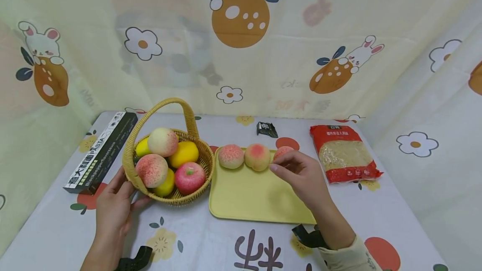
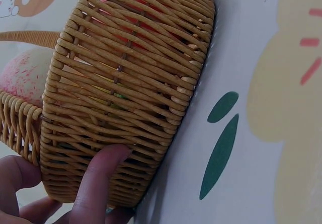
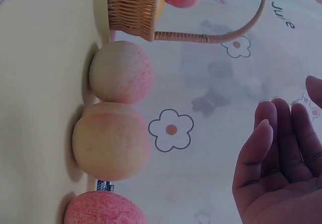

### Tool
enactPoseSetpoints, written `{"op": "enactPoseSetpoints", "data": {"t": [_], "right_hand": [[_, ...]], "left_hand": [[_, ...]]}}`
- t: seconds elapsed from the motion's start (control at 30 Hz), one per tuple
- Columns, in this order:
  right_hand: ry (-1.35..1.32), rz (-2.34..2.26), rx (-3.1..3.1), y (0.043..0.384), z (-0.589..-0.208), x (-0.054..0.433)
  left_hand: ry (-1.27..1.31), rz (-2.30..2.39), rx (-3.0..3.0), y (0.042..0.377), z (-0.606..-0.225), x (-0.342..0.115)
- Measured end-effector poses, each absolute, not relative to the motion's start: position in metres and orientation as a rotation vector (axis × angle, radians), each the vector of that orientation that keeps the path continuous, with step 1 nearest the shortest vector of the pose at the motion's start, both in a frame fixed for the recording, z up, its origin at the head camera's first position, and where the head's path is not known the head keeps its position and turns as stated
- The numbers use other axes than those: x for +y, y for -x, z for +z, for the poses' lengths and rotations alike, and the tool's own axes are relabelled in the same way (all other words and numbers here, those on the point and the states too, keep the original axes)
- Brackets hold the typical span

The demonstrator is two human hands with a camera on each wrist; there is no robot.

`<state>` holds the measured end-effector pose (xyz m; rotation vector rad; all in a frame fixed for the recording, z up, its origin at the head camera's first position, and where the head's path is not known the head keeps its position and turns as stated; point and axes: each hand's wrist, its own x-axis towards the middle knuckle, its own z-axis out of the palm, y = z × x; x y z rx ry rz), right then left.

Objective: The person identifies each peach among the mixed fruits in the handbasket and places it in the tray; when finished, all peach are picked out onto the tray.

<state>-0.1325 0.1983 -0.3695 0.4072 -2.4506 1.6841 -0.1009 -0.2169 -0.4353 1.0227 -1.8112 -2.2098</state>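
A wicker basket [image 1: 205,154] with a tall handle holds two peaches [image 1: 152,170], a red apple [image 1: 190,177] and several yellow fruits [image 1: 183,154]. My left hand [image 1: 114,208] grips its near left side; in the left wrist view the thumb [image 2: 98,178] presses the woven wall. On the yellow tray [image 1: 260,200] a pale pink peach [image 1: 231,156], a yellowish peach [image 1: 257,157] and a pinker peach [image 1: 283,152] stand in a row along the far edge. Above the tray's right part hovers my right hand [image 1: 301,177], holding nothing, its fingers loosely bent; it partly hides the pinker peach.
A black and white pasta box [image 1: 101,154] lies left of the basket. Right of the tray is a red bag [image 1: 344,154] with a clear window. A small black packet [image 1: 266,129] lies behind the tray. Patterned curtain [image 1: 173,70] hangs behind the table.
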Motion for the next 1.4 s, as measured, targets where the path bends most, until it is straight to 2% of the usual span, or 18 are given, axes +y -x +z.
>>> {"op": "enactPoseSetpoints", "data": {"t": [0.37, 1.4], "right_hand": [[-0.604, 1.663, -2.468, 0.142, -0.358, 0.179], [-1.382, 1.405, -2.694, 0.160, -0.353, 0.057]], "left_hand": [[-1.007, -2.212, -1.803, 0.100, -0.438, -0.218], [-1.032, -2.203, -1.819, 0.101, -0.438, -0.218]]}}
